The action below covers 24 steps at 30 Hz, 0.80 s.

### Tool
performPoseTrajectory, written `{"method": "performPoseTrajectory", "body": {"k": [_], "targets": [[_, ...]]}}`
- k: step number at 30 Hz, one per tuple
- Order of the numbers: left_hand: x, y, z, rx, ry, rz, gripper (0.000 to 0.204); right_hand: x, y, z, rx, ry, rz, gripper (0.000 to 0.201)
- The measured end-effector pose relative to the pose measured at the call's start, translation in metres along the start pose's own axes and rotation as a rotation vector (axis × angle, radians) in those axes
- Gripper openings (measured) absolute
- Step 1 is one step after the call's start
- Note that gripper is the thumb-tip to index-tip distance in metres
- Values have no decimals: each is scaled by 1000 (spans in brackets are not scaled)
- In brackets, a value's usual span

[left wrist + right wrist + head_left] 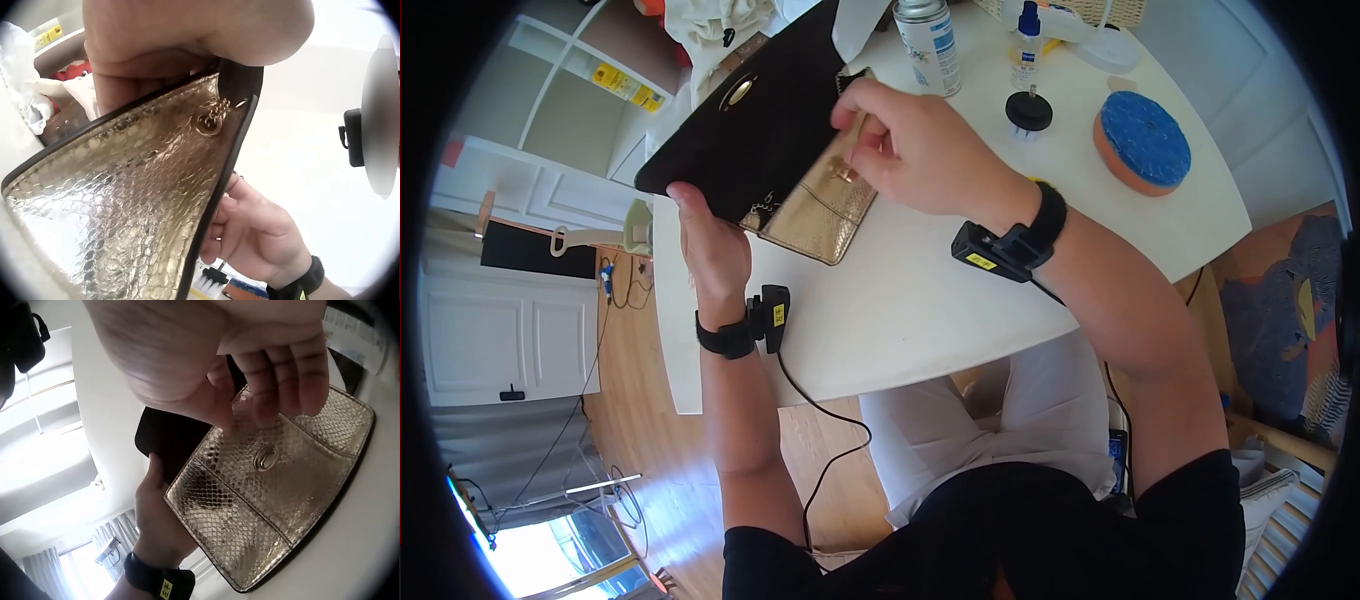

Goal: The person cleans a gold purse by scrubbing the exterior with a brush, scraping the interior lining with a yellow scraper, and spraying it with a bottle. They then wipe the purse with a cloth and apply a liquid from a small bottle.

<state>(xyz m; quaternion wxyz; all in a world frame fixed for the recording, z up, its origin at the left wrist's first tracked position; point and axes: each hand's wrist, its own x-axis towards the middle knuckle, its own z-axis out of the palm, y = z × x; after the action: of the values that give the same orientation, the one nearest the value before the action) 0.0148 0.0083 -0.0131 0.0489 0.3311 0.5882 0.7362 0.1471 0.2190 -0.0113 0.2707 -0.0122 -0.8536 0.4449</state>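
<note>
A purse (825, 205) with a gold, snakeskin-textured front and a raised black-lined flap (745, 125) is held tilted above the table. My left hand (715, 250) grips it at the lower left, thumb over the black side. At the upper edge of the gold front, my right hand (915, 150) pinches with thumb and bent fingers. The right wrist view shows an oval metal clasp (266, 457) on the gold panel (300, 481). A small chain and ring (209, 122) hang at the purse's corner in the left wrist view. The purse's inside is mostly hidden.
On the white table (900, 330) stand a spray can (930, 50), a small blue-capped bottle (1027, 50), a black round brush (1029, 112) and a blue-topped round pad (1145, 140). White cloth (710, 30) lies behind the purse. A cable (840, 412) runs from my left wrist.
</note>
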Motion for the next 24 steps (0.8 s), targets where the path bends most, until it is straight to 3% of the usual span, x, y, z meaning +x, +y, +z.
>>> {"method": "performPoseTrajectory", "body": {"k": [8,10,12,16,19,21,22,24], "targets": [[-3,1,-2,37,-51,40,66,-3,8,7,109,95,-43,16],[-1,1,-11,98,-8,-67,64,-4,9,9,125,140,-20,13],[-2,1,-4,50,34,-61,63,-2,12,6,-80,69,91,10],[0,9,15,-83,113,-59,61,0,14,0,-108,-24,167,12],[1,7,10,-99,55,-53,61,1,14,-1,-92,-98,210,15],[1,4,3,-76,3,-38,63,-1,17,-2,-188,-373,187,19],[1,4,3,-54,-48,-23,65,-2,18,-2,-189,-372,189,19],[-1,8,5,-49,-123,-7,75,-7,20,-2,-350,-671,56,25]]}}
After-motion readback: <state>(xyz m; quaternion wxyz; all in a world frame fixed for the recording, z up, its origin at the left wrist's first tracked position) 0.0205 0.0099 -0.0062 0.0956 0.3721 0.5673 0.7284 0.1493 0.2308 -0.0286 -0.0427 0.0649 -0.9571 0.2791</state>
